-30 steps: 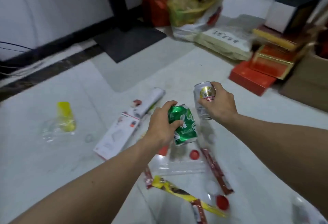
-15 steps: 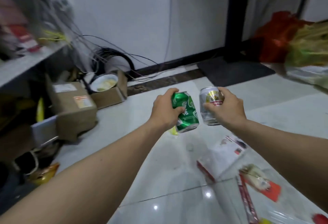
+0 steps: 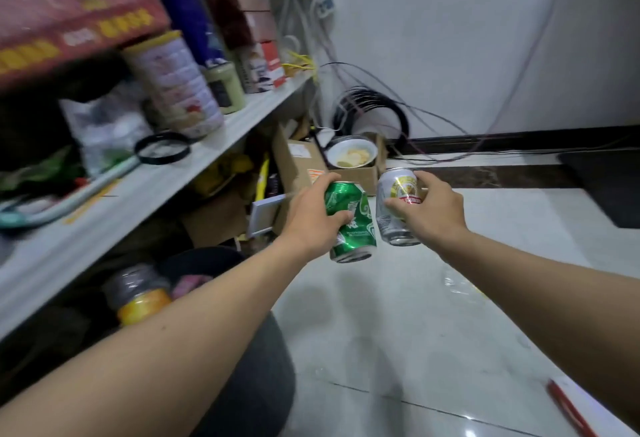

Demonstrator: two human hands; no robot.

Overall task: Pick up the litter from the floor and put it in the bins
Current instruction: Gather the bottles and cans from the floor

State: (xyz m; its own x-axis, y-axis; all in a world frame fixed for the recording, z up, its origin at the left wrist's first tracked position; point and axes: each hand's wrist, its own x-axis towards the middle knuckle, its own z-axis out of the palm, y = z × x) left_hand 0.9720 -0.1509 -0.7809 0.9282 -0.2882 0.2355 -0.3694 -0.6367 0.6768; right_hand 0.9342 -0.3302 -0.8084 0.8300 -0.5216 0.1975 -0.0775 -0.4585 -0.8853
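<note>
My left hand grips a dented green can, held tilted above the floor. Just to its right, my right hand holds a silver can with a red and gold label. The two cans are side by side, almost touching. A dark round bin stands below my left forearm, with pink litter and a yellow-labelled clear bottle in it. A red wrapper lies on the floor at the bottom right.
A white shelf loaded with tins, boxes and jars runs along the left. Cardboard boxes and a white bowl sit beyond the cans by the wall, with coiled black cables. A dark mat lies at right.
The view has swung left from the litter pile to the shelf and the bin. Both hands still hold their cans, now over the floor beside the dark bin.
</note>
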